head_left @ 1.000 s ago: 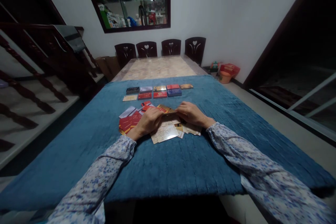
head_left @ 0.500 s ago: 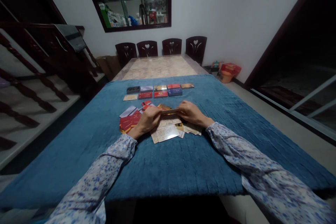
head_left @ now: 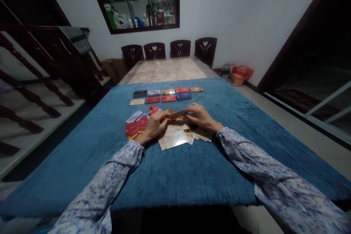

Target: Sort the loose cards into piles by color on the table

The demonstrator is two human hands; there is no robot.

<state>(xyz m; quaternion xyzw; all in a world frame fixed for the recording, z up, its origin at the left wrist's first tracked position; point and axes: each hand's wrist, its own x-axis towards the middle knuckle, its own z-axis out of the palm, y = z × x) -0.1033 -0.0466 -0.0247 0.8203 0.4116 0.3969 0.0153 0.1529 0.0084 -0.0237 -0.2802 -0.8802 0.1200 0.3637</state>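
Observation:
Between my two hands, a card (head_left: 177,114) is held up at a slant, its right end higher. The fingers of my left hand (head_left: 156,123) pinch its left end, and those of my right hand (head_left: 201,117) pinch its right end. Whether it is one card or a thin stack I cannot tell. Under and in front of my hands lies a loose heap of cream cards (head_left: 173,139) with fine print. Left of my left hand, dark red cards (head_left: 135,128) overlap with pale ones (head_left: 134,116). Part of the heap is hidden by my hands.
Beyond my hands, two rows of card stacks stand on the blue cloth (head_left: 93,146), among them a black stack (head_left: 139,94), a red stack (head_left: 168,98) and a purple stack (head_left: 183,96). Dark chairs (head_left: 154,50) line the table's far end.
The card between my hands has gone from nearly level to slanted, its right end raised. My right hand has risen slightly. The heap and the stacks stay as they were.

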